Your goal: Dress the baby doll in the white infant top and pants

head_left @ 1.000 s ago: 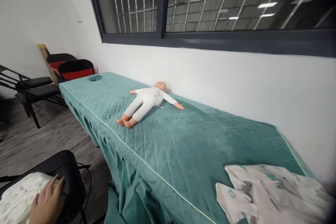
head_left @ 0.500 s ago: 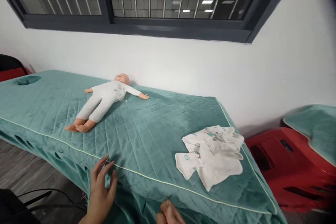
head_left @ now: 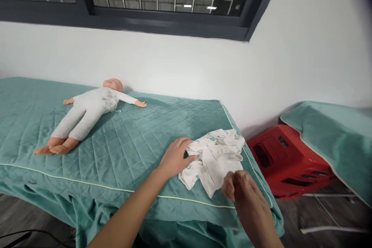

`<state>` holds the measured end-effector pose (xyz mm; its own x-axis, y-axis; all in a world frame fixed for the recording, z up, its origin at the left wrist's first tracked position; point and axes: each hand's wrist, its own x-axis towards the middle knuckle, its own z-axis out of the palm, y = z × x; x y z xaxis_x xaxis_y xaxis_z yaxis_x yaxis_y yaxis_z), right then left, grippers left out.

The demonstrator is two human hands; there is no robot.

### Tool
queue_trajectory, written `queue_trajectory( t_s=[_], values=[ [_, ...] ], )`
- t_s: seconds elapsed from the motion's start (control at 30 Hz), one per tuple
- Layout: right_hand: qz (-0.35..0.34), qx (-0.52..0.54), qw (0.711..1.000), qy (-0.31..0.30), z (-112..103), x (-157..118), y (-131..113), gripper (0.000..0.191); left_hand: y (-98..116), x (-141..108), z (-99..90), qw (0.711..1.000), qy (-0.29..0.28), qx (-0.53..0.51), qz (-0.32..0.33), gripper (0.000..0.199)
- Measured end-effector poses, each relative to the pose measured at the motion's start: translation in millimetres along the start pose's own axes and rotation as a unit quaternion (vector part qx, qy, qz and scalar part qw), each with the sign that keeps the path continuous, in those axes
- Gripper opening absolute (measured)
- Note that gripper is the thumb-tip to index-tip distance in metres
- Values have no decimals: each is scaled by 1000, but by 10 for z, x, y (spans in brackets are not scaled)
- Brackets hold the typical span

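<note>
A crumpled white baby garment (head_left: pixel 221 159) with small green prints lies near the right end of the green quilted bed cover (head_left: pixel 130 155). My left hand (head_left: pixel 177 157) touches its left side, with thumb and fingers apart at the cloth's edge. Over the garment's lower right corner is my right hand (head_left: pixel 247 193), its fingers curled closed. What that hand holds, if anything, is hidden. Farther left, a baby doll (head_left: pixel 90 110) in a white suit lies on its back, arms spread and head toward the wall.
A red plastic chair (head_left: pixel 290 162) stands just past the bed's right end. Beyond it hangs another green cover (head_left: pixel 328 135). A white wall (head_left: pixel 174 62) with a dark-framed window (head_left: pixel 168 27) runs along the bed's far side. A black cable (head_left: pixel 35 232) shows at lower left.
My left hand has moved right and forward from the bed's front edge to the garment. My right hand has risen to the garment's near corner, still curled. The view has shifted right.
</note>
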<state>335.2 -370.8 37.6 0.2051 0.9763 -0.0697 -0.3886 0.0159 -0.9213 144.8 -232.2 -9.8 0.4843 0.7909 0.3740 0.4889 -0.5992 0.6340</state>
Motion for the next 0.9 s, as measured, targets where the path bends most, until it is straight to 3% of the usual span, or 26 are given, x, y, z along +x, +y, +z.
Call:
queue_trajectory(
  t_s=[0.1,0.2,0.3,0.4,0.57,0.7,0.9],
  values=[
    [-40,-17,998,43,-126,204,-78,35,13,192,72,997,-46,41,35,47],
    [-57,-13,995,79,-147,298,-104,44,-43,321,122,997,-51,55,32,27],
    [-38,-2,995,94,-68,327,-92,49,-136,421,152,999,25,-24,-15,11],
    [31,94,993,65,57,367,-87,53,-219,478,148,983,133,-102,-70,16],
    [147,230,962,-21,281,518,-90,61,-289,480,96,954,232,-149,-115,26],
    [141,194,970,-39,447,641,-13,64,-338,472,91,923,299,-180,-160,30],
    [72,94,993,-10,549,714,148,64,-393,491,121,910,313,-212,-170,35]
  ],
)
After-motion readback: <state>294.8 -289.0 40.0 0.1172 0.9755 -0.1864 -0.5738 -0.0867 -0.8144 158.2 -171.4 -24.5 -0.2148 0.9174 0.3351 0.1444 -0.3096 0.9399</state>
